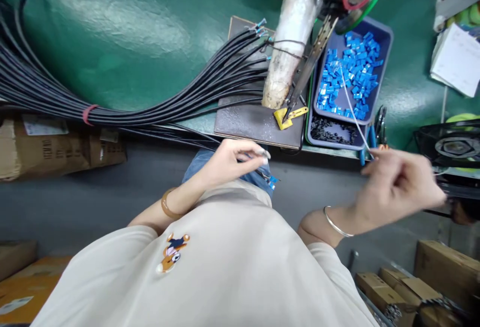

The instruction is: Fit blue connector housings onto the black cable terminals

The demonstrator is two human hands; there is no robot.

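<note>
My left hand (240, 161) is closed in a pinch at the table's front edge, with its fingertips on a small dark item that is too small to name. Toward the right, my right hand (399, 182) is slightly blurred, its fingers pinching the near end of a thin white strand (350, 104). The strand runs up over a grey bin (386, 57) of small blue connectors (356, 62). A thick bundle of black cables (150, 112) crosses the left side, its stripped ends lying on a dark board (258, 124).
A wrapped white tube (287, 47) stands over the board beside a yellow clip (285, 118). A lower bin (333, 142) holds small black parts. Blue-handled pliers (372, 137), a fan (455, 144) and papers (457, 59) are at the right. Cardboard boxes (446, 272) sit below.
</note>
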